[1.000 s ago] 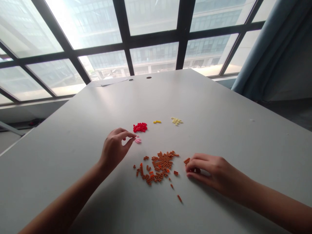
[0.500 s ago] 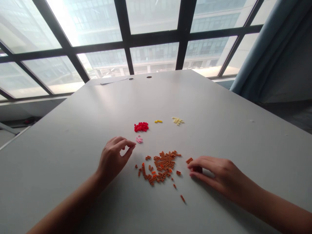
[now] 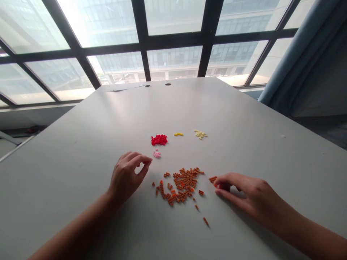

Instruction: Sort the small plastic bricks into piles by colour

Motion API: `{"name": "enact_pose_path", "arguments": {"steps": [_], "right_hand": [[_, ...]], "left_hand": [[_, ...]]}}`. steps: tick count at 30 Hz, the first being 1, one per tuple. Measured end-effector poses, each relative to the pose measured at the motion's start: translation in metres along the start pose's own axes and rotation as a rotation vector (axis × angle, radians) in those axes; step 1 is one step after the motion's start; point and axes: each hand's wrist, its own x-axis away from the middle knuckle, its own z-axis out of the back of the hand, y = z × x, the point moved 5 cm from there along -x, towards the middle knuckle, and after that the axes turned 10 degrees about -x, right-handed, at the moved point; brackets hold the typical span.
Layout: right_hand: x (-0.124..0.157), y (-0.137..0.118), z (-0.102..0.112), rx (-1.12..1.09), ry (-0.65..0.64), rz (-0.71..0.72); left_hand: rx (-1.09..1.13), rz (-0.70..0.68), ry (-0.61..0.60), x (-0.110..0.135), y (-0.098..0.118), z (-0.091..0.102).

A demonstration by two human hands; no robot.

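A spread of small brown toy bricks (image 3: 186, 178), with a few bright orange bricks (image 3: 173, 193) among them, lies between my hands on the white table (image 3: 173, 108). My left hand (image 3: 130, 173) hovers to its left, thumb and index finger pinched together beside a small pile of pink bricks (image 3: 156, 154); whatever is in that pinch is too small to make out. At the right, my right hand (image 3: 244, 191) has its fingers closed at the tips, where a bit of orange brick shows. Just beyond those fingertips lies a brown brick group (image 3: 213, 179), partly covered by them.
Farther back sit a red brick pile (image 3: 159, 139), a short yellow row (image 3: 178, 134) and a pale yellow pile (image 3: 200, 134). Loose brown bricks (image 3: 206, 221) lie nearer me. A large window (image 3: 173, 39) and a blue curtain (image 3: 287, 72) stand beyond the table.
My right hand has shifted slightly right, and orange now shows at its fingertips. The left hand keeps its pinch. The whole view has moved a little.
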Motion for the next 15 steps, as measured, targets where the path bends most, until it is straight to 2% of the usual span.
{"name": "enact_pose_path", "arguments": {"steps": [5, 8, 15], "right_hand": [[-0.0029, -0.0031, -0.0001, 0.001, -0.04, 0.006], [-0.0038, -0.0027, 0.0012, -0.01, -0.026, -0.045], [-0.0021, 0.001, -0.0007, 0.001, -0.021, -0.028]], "left_hand": [[-0.012, -0.035, 0.019, -0.0003, 0.003, 0.0014], [-0.031, -0.076, 0.034, -0.0006, 0.0062, 0.0024], [-0.067, -0.115, 0.037, -0.0004, 0.0092, 0.0015]]}}
